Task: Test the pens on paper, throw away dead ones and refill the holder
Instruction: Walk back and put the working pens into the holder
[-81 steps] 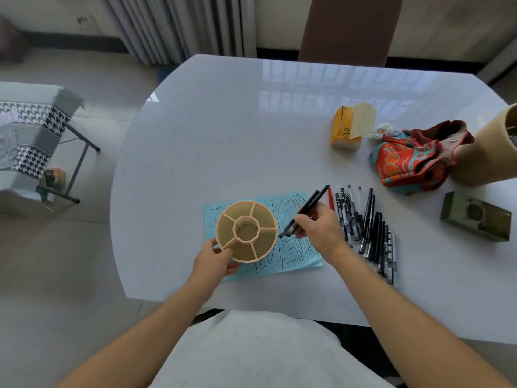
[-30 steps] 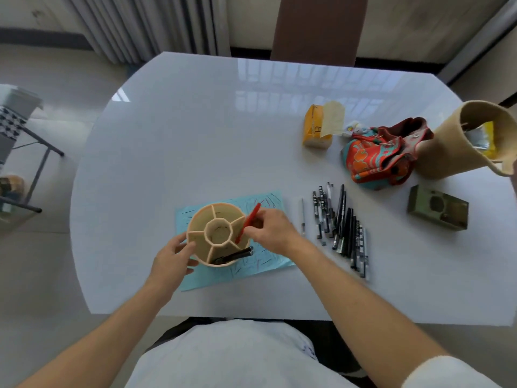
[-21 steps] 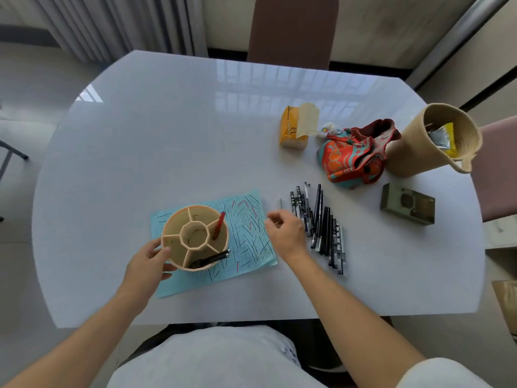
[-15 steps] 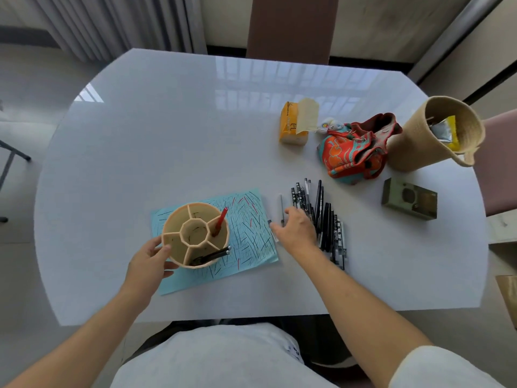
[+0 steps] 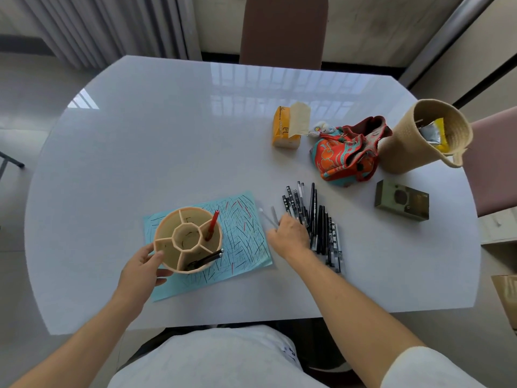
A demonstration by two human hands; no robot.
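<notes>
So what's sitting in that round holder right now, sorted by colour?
In the holder, held by the left hand:
Red pens: 1
Black pens: 2, lying close together, so that count is less certain
Total: 3

My peach-beige holder stands on light blue paper scribbled with black and red strokes. A red pen stands inside it. Right of the paper lie black pens, some white-checked, beyond them an orange-and-teal patterned pouch.
</notes>
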